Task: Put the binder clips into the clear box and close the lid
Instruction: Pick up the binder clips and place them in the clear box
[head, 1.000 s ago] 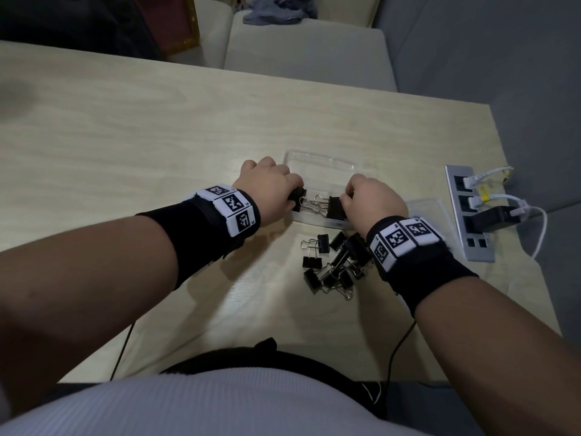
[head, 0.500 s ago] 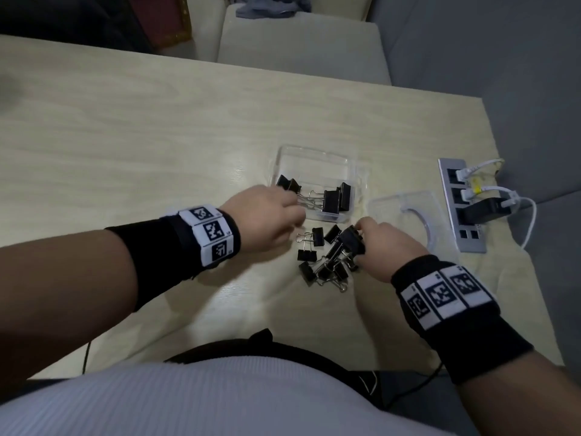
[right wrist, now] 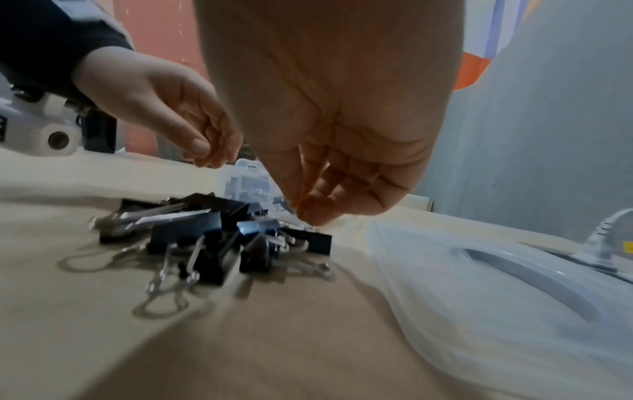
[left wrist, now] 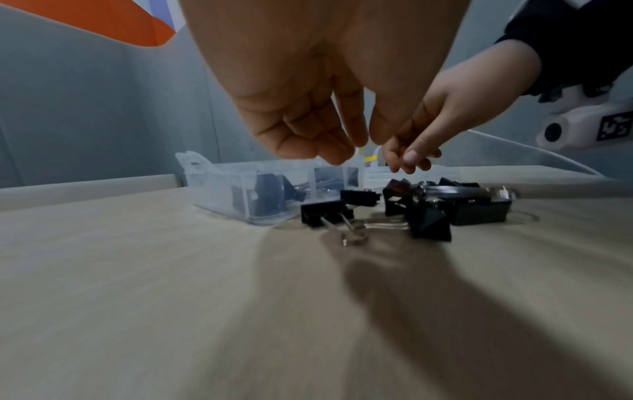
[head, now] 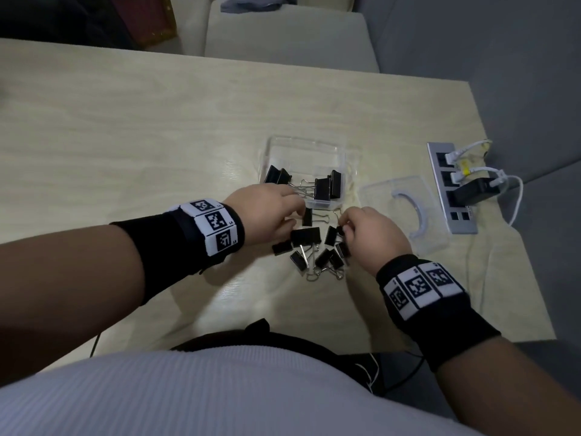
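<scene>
The clear box (head: 301,143) stands open on the table with several black binder clips (head: 323,187) in it. Its lid (head: 393,196) lies flat to the right. A pile of loose clips (head: 314,250) lies just in front of the box. My left hand (head: 267,212) hovers over the pile's left side with fingers loosely curled, and it holds nothing in the left wrist view (left wrist: 325,121). My right hand (head: 374,234) is at the pile's right edge. Its fingertips (right wrist: 308,213) are bunched just above a clip, and I cannot tell whether they grip it.
A grey power strip (head: 446,190) with plugs and white cables lies right of the lid, near the table's right edge. A pale chair (head: 283,36) stands beyond the far edge. The table stretches bare and wide to the left.
Both hands left their clips in the box and drew back toward me to the loose pile. The left hand has since slid right over the pile.
</scene>
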`<state>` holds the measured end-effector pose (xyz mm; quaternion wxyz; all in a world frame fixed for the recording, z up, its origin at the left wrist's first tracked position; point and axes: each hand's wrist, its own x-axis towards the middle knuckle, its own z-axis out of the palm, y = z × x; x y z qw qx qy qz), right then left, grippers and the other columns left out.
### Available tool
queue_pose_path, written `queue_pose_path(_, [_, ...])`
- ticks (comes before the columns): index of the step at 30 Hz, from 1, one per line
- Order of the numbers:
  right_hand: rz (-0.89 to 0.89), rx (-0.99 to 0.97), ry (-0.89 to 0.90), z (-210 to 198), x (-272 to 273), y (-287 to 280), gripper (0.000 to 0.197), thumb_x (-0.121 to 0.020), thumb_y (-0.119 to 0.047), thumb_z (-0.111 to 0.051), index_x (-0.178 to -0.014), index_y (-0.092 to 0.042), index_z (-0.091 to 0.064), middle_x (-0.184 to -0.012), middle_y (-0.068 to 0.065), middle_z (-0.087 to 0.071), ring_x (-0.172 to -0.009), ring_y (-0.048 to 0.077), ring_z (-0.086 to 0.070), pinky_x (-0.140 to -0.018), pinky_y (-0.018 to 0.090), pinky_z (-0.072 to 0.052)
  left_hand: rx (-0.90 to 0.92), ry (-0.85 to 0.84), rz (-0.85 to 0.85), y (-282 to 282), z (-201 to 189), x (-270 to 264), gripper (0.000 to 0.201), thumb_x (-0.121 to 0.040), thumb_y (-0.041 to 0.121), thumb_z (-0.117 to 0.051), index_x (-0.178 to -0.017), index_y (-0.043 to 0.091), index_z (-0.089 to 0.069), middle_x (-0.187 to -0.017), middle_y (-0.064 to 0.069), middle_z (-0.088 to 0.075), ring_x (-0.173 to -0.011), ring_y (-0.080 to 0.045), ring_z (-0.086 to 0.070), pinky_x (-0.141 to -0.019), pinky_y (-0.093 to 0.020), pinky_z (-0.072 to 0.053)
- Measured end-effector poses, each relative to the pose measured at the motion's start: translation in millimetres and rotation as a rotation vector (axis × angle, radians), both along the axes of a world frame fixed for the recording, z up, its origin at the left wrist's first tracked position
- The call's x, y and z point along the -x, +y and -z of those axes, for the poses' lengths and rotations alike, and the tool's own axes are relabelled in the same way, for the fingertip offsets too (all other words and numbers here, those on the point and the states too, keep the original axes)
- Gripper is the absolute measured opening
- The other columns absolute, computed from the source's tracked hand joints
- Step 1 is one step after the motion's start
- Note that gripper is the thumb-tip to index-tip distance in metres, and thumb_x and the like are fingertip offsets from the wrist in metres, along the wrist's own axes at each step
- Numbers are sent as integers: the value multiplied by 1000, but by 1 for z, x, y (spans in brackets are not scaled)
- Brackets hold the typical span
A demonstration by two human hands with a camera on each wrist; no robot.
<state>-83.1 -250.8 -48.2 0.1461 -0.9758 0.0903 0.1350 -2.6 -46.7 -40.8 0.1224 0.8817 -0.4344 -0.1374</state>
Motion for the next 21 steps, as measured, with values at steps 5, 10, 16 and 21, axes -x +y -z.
queue_pose_path(5, [-11, 1, 145, -1, -6, 15, 48, -86, -58, -55, -118, -22, -57, -114, 1, -54, -98, 22, -59, -79, 36, -50, -146, 29, 32, -13, 1, 0, 37, -89, 41, -54, -123, 25, -54, -118, 1, -58, -109, -22, -57, -80, -31, -48])
queue_pose_path(10, [-27, -25, 214, 11, -4, 26, 46, -86, -42, -64, -126, -23, -50, -127, 2, -49, -107, 23, -57, -84, 37, -49, -336, 82, 161, -13, 11, 5, 65, -78, 49, -64, -136, 32, -38, -118, -2, -55, -107, -26, -56, -80, -39, -52])
queue_pose_path(16, [169, -182, 70, 5, -6, 5, 21, -90, -22, -56, -111, -22, -59, -102, 1, -61, -80, 17, -61, -73, 37, -52, -325, -54, 177, -17, 13, 10, 58, -78, 31, -59, -133, 25, -38, -116, -4, -57, -99, -30, -58, -79, -41, -52])
queue_pose_path(21, [315, -103, 88, 2, -7, -22, 18, -93, -16, -48, -107, -17, -58, -108, 7, -61, -89, 24, -61, -80, 43, -54, -338, -70, 250, -24, 14, 13, 49, -84, 32, -55, -131, 33, -40, -116, -3, -55, -98, -28, -55, -81, -45, -52])
